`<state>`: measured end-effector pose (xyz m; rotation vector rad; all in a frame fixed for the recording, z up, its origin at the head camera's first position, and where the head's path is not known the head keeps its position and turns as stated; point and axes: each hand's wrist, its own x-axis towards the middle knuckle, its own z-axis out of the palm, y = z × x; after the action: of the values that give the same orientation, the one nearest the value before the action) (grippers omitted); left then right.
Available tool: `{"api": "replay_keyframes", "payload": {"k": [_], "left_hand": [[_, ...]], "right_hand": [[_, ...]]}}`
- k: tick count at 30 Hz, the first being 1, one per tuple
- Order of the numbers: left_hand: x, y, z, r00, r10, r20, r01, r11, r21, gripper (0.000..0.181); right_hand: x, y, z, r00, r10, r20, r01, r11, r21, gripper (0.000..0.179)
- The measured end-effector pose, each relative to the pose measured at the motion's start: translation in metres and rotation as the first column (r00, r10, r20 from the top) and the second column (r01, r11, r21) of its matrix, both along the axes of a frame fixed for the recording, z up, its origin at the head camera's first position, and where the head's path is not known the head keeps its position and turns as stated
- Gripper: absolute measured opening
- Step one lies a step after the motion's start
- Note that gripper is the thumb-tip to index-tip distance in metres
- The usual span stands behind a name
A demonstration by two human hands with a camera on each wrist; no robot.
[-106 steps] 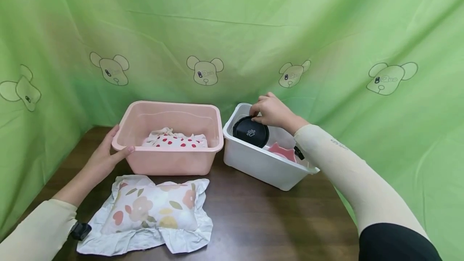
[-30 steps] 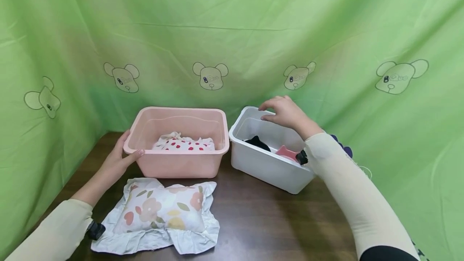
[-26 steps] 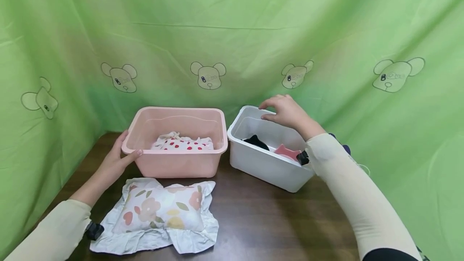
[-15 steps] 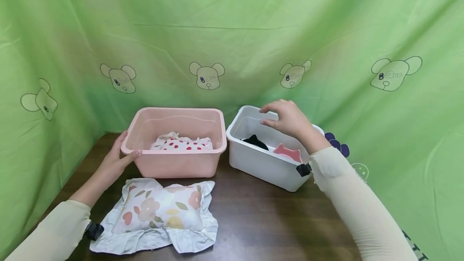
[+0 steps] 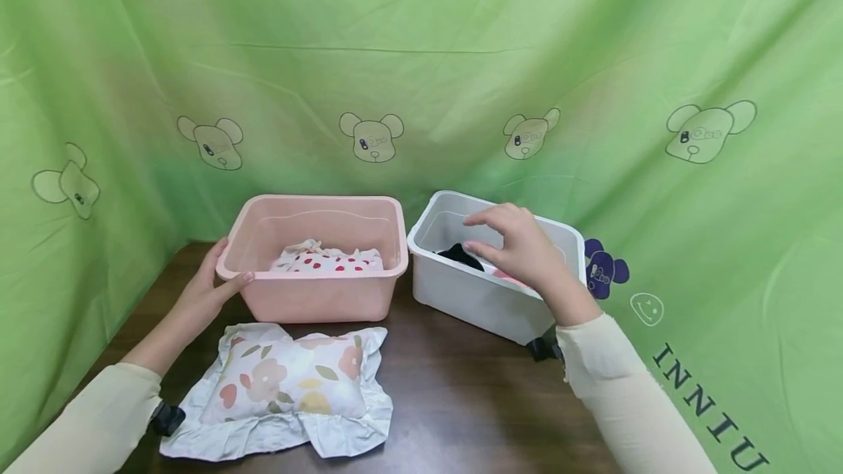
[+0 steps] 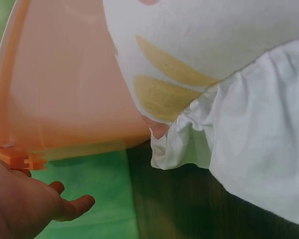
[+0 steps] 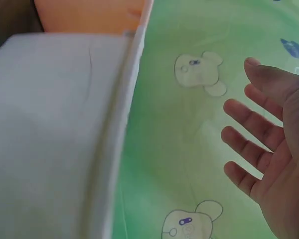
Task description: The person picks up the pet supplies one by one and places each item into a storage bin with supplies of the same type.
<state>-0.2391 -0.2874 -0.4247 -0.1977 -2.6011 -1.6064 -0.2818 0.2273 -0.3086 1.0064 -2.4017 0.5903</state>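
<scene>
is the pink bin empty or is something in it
Not empty: white fabric with red spots shows inside the pink bin.

Can drop into the pink bin (image 5: 315, 300) from above. Blocked low in front by the frilly pillow (image 5: 290, 386). Kinda awkward into the white bin (image 5: 470, 307), with the right hand (image 5: 523, 251) over it.

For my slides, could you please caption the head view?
Left hand rests on the pink bin; right hand hovers above the white bin.
</scene>
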Motion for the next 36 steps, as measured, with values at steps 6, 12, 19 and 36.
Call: {"api": "replay_keyframes", "payload": {"k": [6, 12, 19, 36], "left_hand": [[-0.001, 0.000, 0.001, 1.000, 0.007, 0.003, -0.007, 1.000, -0.009, 0.094], [-0.001, 0.000, 0.000, 1.000, 0.005, 0.003, -0.005, 1.000, -0.001, 0.095], [-0.001, -0.001, 0.000, 1.000, 0.004, 0.011, -0.004, 1.000, 0.007, 0.095], [0.001, -0.001, 0.001, 1.000, 0.007, 0.016, -0.006, 1.000, -0.008, 0.096]], "right_hand": [[0.019, -0.010, -0.022, 0.996, 0.062, -0.069, -0.066, 0.996, -0.055, 0.033], [0.038, -0.020, -0.041, 0.995, 0.066, -0.069, -0.073, 0.992, -0.100, 0.037], [0.053, -0.033, -0.067, 0.996, 0.093, 0.012, -0.091, 0.988, -0.127, 0.037], [0.089, -0.077, -0.126, 0.969, 0.076, 0.234, -0.058, 0.995, -0.084, 0.038]]}}
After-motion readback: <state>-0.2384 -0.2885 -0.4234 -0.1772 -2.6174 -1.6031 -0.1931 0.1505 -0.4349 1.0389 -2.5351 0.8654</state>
